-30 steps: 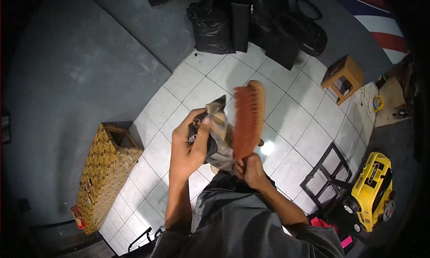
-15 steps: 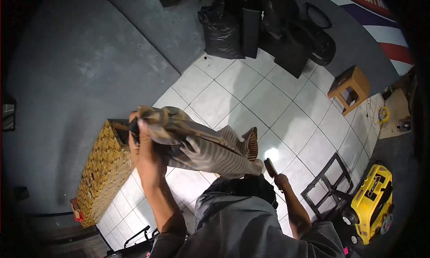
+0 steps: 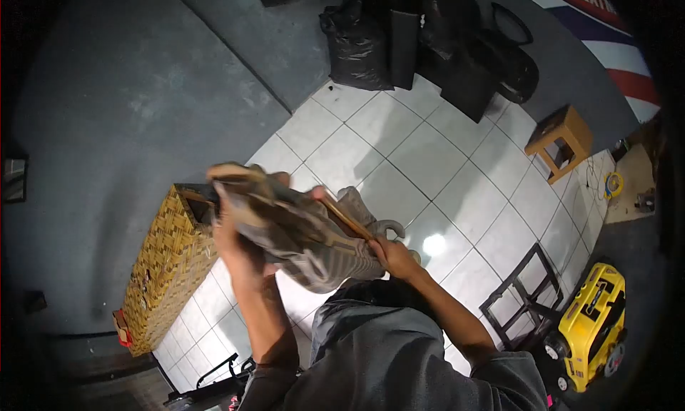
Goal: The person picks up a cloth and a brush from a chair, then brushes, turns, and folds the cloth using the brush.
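The left hand grasps striped fabric above the tiled floor as the right hand grips a wooden brush across it, open tiles stretching beyond, a woven bin's edge at left

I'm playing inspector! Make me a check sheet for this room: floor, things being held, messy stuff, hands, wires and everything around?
Surface: white tiled floor, bright light spot on it
Held things: striped grey-and-tan cloth item, blurred; brown wooden-backed brush, seemingly against it
Clutter: shiny black plastic bag, yellow toy car, brown stool
Left hand: fingers gripping the cloth item
Right hand: fingers closed around the brush's near end
Cables: thin dark strand beyond the stool, perhaps a cable; too small to be sure
Surroundings: grey wall, tall yellow-brown woven container
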`<state>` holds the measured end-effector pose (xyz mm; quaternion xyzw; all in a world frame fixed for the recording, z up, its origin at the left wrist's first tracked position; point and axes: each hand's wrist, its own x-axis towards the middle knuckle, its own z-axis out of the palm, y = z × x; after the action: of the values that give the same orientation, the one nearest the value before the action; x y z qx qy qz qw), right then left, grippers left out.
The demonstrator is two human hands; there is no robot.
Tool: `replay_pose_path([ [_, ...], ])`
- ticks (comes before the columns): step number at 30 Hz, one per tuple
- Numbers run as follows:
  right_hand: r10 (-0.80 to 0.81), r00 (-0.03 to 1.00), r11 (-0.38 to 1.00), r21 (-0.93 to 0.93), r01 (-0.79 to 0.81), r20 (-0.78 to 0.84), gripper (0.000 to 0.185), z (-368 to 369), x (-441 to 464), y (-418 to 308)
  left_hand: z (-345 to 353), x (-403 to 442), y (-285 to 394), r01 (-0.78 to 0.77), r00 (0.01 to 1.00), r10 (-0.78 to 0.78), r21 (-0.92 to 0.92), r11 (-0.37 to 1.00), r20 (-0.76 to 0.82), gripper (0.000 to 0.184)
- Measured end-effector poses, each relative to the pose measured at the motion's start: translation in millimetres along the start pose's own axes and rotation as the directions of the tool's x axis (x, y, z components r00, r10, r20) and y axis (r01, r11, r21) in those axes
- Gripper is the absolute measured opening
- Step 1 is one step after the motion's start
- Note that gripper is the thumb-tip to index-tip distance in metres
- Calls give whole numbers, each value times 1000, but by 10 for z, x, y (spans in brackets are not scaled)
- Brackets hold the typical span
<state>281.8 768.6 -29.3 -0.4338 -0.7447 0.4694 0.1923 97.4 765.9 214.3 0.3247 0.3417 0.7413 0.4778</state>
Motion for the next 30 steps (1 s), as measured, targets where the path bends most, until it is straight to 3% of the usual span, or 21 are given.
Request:
replay_pose_path([
  [3,430,887,813,-499,-301,165,31,395,-479,1435,-128,59,283,-94,993,81,-166,982,-86,33],
  [6,608,758,726,-551,-411,236,31,104,-842,1740,-190,83,346,-176,979,159,-134,975,-128,29],
  [8,580,779,763,-494,-417,238,38,26,-932,1738,-236,38,280,-131,984,145,-124,984,104,30],
  [9,470,875,806,-461,-372,116,45,12,-889,1751,-229,12,273,-126,985,139,-124,984,101,30],
  [10,437,899,839,-360,-407,2,53,34,-757,1816,-201,-11,271,-91,960,79,34,995,268,28],
  [11,498,866,864,-121,-489,54,58,-237,-565,1235,-155,-31,273,-80,909,-9,195,977,416,31],
  [12,449,893,884,130,-450,34,61,-308,-423,1023,4,-37,260,-27,917,-45,174,984,397,33],
  [13,433,873,777,398,-487,223,56,-545,-271,535,-7,-10,262,-21,917,-51,177,984,395,33],
  [14,199,939,669,661,-340,281,49,-706,-203,102,-27,22,271,-10,884,-46,117,993,465,32],
  [15,67,925,556,756,-346,374,42,-769,-170,-58,-44,53,268,5,846,-34,57,998,533,32],
  [16,-101,914,571,775,-271,394,39,-801,-149,-189,-91,80,209,-31,840,92,-122,992,535,25],
  [17,-266,875,574,795,-194,405,35,-795,-122,-286,-102,87,226,-32,838,93,-122,992,538,25],
  [19,-370,871,614,789,-33,324,31,-634,-60,-452,-136,96,278,8,800,208,-357,934,562,23],
  [20,-255,887,786,616,-43,386,32,-590,-7,-562,17,133,328,-47,700,265,-328,944,663,25],
  [21,-255,886,788,615,-41,387,32,-439,26,-478,28,146,374,-9,649,297,-384,923,700,25],
  [23,-196,979,918,360,167,47,39,103,135,21,105,143,511,79,588,336,-466,881,736,25],
  [24,-71,987,994,96,57,147,41,215,138,336,107,133,572,73,584,386,-520,851,714,23],
  [26,351,902,877,-425,-223,252,38,183,-13,599,-4,90,677,48,601,498,-649,759,626,22],
  [27,409,858,741,-661,-113,311,32,285,-150,1065,-7,72,705,46,601,498,-649,759,625,22],
  [28,499,852,694,-663,-282,160,29,432,-319,1547,9,55,741,47,620,590,-775,630,517,21],
  [30,604,789,669,-610,-425,111,36,175,-503,1533,-189,-32,833,47,654,615,-835,548,440,20],
])
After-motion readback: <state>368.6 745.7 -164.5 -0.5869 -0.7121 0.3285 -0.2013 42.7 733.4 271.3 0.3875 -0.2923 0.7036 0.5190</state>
